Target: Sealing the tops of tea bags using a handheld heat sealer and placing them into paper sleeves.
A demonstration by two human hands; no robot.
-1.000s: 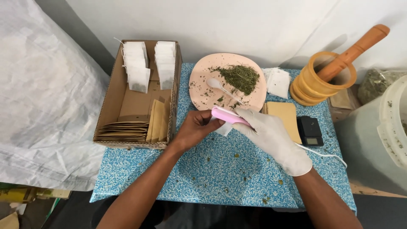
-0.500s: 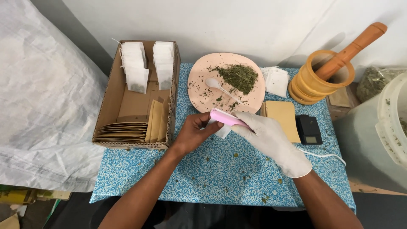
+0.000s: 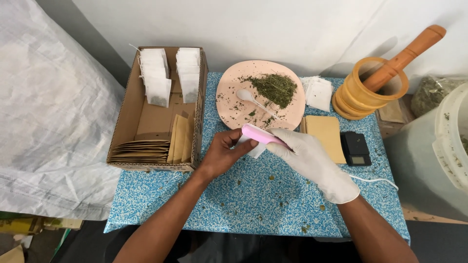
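At centre of the surface (image 3: 253, 204), just near of the plate (image 3: 229, 104), both hands work one small white sachet (image 3: 254, 149). Left hand (image 3: 222, 156), bare, pinches the sachet between thumb and fingers. Right hand (image 3: 312, 163), in a white glove, is closed around a pink tool (image 3: 261, 135), probably a small sealer, with its tip over the sachet's top edge. A white cord (image 3: 375, 179) runs right behind the glove.

Handling, as a judgement: sachet looks like thin filter paper, very light, limp, easy to crumple or tear. Best held by the edges with a flat pinch, clear of the seam under the tool. Loose fill would spill if tipped open-side down. Pink tool looks rigid, light plastic; grip along the body, away from the tip.

Around it:
- plate holds a herb pile (image 3: 275, 87) and a white spoon (image 3: 251, 99)
- far left, cardboard box (image 3: 127, 109) with filled white bags (image 3: 156, 83) standing at the far end, brown envelopes (image 3: 146, 151) stacked at the near end
- right of the plate: more white bags (image 3: 319, 92), a tan envelope (image 3: 324, 131), a small black scale (image 3: 355, 148)
- far right, wooden mortar (image 3: 363, 95) with pestle (image 3: 407, 53) leaning in it
- herb crumbs scattered on the surface
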